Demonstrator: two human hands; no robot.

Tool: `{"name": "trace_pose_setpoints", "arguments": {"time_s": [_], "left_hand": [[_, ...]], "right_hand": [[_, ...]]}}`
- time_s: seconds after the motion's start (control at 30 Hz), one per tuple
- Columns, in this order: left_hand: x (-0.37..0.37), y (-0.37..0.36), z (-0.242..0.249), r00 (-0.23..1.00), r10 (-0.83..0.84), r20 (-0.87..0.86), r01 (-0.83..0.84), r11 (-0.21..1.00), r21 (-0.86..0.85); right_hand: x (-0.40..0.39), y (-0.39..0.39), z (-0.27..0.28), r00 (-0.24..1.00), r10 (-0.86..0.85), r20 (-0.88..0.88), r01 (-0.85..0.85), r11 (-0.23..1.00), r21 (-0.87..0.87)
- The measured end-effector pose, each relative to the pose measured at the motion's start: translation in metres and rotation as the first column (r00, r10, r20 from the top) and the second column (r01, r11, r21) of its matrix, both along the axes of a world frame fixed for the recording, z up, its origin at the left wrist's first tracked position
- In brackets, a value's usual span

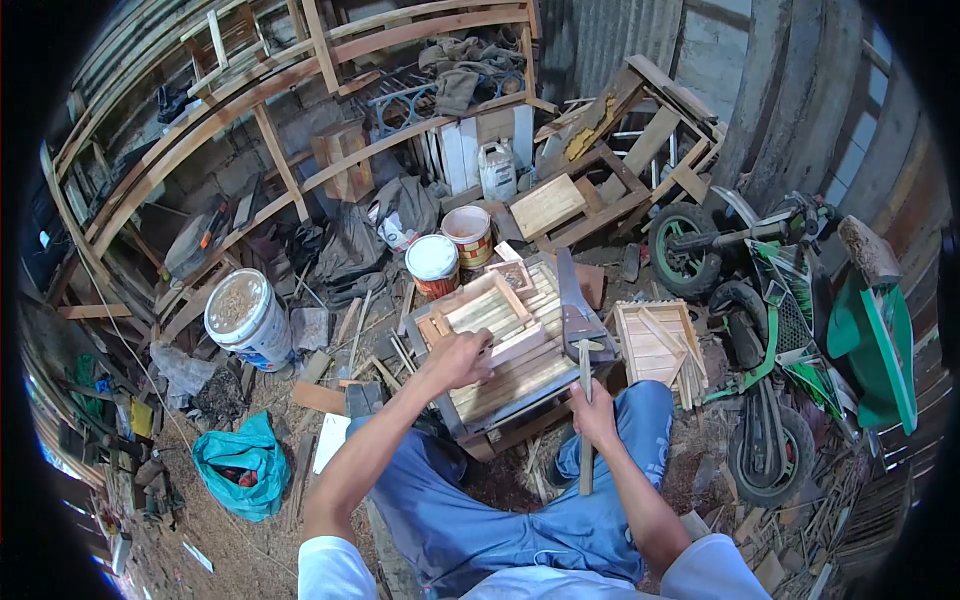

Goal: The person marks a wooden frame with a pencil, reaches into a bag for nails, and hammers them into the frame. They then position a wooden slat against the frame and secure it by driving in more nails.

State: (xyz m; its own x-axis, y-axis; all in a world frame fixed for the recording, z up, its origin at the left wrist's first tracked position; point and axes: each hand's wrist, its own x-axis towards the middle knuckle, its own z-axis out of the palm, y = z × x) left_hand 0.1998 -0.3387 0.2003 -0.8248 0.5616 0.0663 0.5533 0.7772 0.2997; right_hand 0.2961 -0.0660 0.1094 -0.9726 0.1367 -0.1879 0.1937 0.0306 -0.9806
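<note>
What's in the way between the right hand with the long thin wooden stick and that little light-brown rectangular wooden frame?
Nothing I can see stands right between the right hand and the frame. A wide grey metal saw lies beside that path, near the far end of the stick, and might get bumped.

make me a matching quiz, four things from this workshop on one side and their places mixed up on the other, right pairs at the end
1. teal bag
2. handsaw
3. thin wooden strip
4. green and black bike

A. held in the right hand
B. to the right of the shallow wooden box
C. on the ground, left of the legs
D. lying on the work table

Pairs: 1-C, 2-D, 3-A, 4-B
</note>
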Motion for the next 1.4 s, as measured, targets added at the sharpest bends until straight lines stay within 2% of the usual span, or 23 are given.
{"name": "trace_pose_setpoints", "arguments": {"time_s": [0.07,0.13,0.2,0.3,0.4,0.5,0.53,0.57,0.67,0.7,0.8,0.87,0.9,1.03,1.13,1.23,1.33,1.4], "left_hand": [[0.003,-0.008,-0.02,0.994,-0.055,-0.1,0.049,0.997,-0.055],[0.009,-0.013,-0.039,0.984,-0.075,-0.162,0.054,0.99,-0.131],[0.015,-0.018,-0.056,0.98,-0.089,-0.176,0.05,0.976,-0.213],[0.026,-0.024,-0.071,0.967,-0.151,-0.203,0.097,0.962,-0.254],[0.034,-0.026,-0.084,0.973,-0.156,-0.172,0.11,0.961,-0.254],[0.04,-0.022,-0.085,0.99,-0.107,-0.093,0.087,0.976,-0.2],[0.042,-0.018,-0.078,0.994,-0.085,-0.062,0.072,0.981,-0.178],[0.045,-0.014,-0.07,0.998,-0.064,-0.001,0.064,0.994,-0.089],[0.052,0.008,-0.088,0.998,0.014,-0.064,-0.001,0.979,0.203],[0.056,0.015,-0.09,0.998,0.043,-0.037,-0.031,0.957,0.287],[0.059,0.026,-0.094,0.996,0.086,-0.022,-0.072,0.926,0.372],[0.056,0.024,-0.094,0.998,0.068,-0.016,-0.055,0.913,0.405],[0.054,0.022,-0.095,0.998,0.059,-0.002,-0.053,0.91,0.411],[0.051,0.021,-0.099,0.999,0.049,0.011,-0.049,0.891,0.451],[0.051,0.021,-0.1,0.998,0.051,0.021,-0.055,0.889,0.454],[0.049,0.021,-0.104,0.999,0.051,-0.003,-0.043,0.881,0.472],[0.049,0.022,-0.1,0.998,0.053,0.029,-0.06,0.88,0.471],[0.048,0.022,-0.1,0.998,0.059,0.026,-0.064,0.873,0.484]], "right_hand": [[-0.001,-0.007,0.004,1.0,-0.025,0.002,0.025,0.998,-0.056],[-0.012,-0.014,0.001,1.0,-0.008,-0.025,0.009,0.999,0.047],[-0.026,-0.016,0.002,0.99,0.038,-0.138,0.014,0.935,0.355],[-0.045,-0.019,0.007,0.934,0.111,-0.34,0.076,0.867,0.492],[-0.054,-0.02,-0.001,0.962,0.176,-0.207,-0.04,0.844,0.535],[-0.044,-0.026,-0.027,0.944,0.188,-0.272,-0.059,0.905,0.42],[-0.039,-0.031,-0.024,0.955,0.182,-0.233,-0.074,0.91,0.407],[-0.034,-0.033,-0.021,0.965,0.177,-0.194,-0.089,0.915,0.393],[-0.022,-0.044,-0.022,0.976,0.131,-0.172,-0.06,0.928,0.369],[-0.018,-0.047,-0.022,0.978,0.109,-0.178,-0.037,0.931,0.363],[-0.008,-0.057,-0.025,0.975,0.074,-0.21,-0.001,0.945,0.328],[-0.008,-0.06,-0.02,0.984,0.074,-0.162,-0.03,0.966,0.258],[-0.01,-0.06,-0.022,0.957,0.108,-0.269,0.001,0.926,0.376],[-0.008,-0.064,-0.028,0.969,0.081,-0.235,0.02,0.918,0.396],[-0.006,-0.067,-0.032,0.949,0.055,-0.31,0.057,0.938,0.342],[-0.005,-0.067,-0.031,0.945,0.051,-0.324,0.077,0.926,0.37],[-0.004,-0.067,-0.023,0.973,0.065,-0.222,0.026,0.922,0.387],[-0.005,-0.067,-0.021,0.972,0.069,-0.226,0.03,0.913,0.406]]}}
